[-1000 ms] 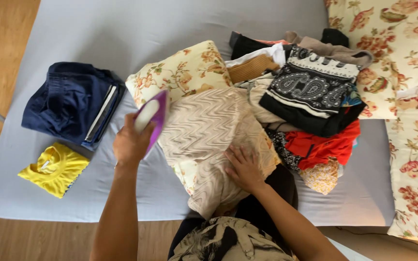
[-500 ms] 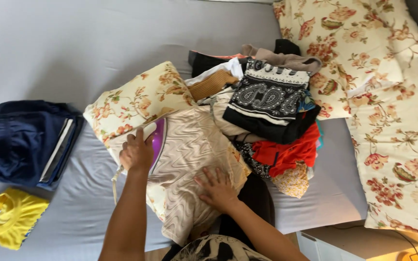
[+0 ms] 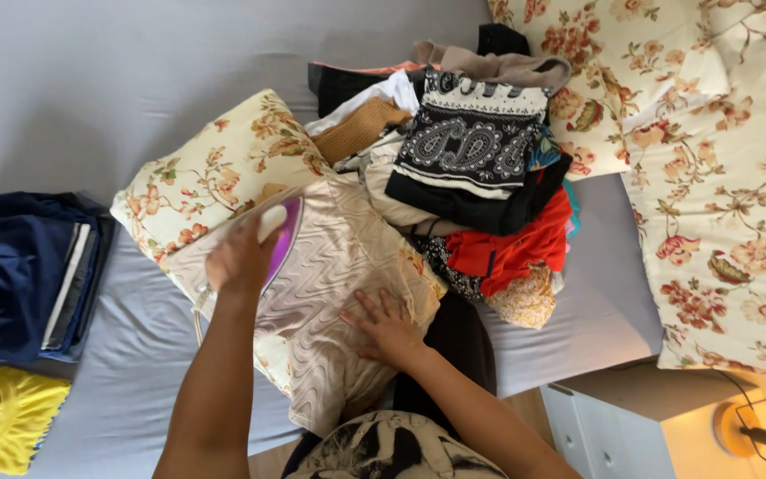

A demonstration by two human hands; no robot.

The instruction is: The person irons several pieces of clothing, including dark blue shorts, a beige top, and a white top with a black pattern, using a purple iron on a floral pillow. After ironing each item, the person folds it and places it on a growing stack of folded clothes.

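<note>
Beige wavy-patterned garment [image 3: 330,302]: spread over floral pillow [image 3: 214,177] on grey bed [image 3: 90,80]. Left hand [image 3: 241,253]: closed around white-and-purple iron [image 3: 278,232], pressed on the garment. Right hand [image 3: 387,326]: open, flat, fingers spread on the cloth. Clothes pile [image 3: 480,168] just beside; folded navy stack [image 3: 19,275], yellow shirt [image 3: 6,417] well apart.

Two hands [image 3: 241,257], one iron [image 3: 278,232], one beige garment [image 3: 330,293], one floral pillow [image 3: 214,173].

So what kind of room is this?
Most likely a bedroom. There is a bed with a grey sheet, a floral pillow and floral bedding, plus a white bedside cabinet with a lamp. Clothes are piled on the bed too.
</note>
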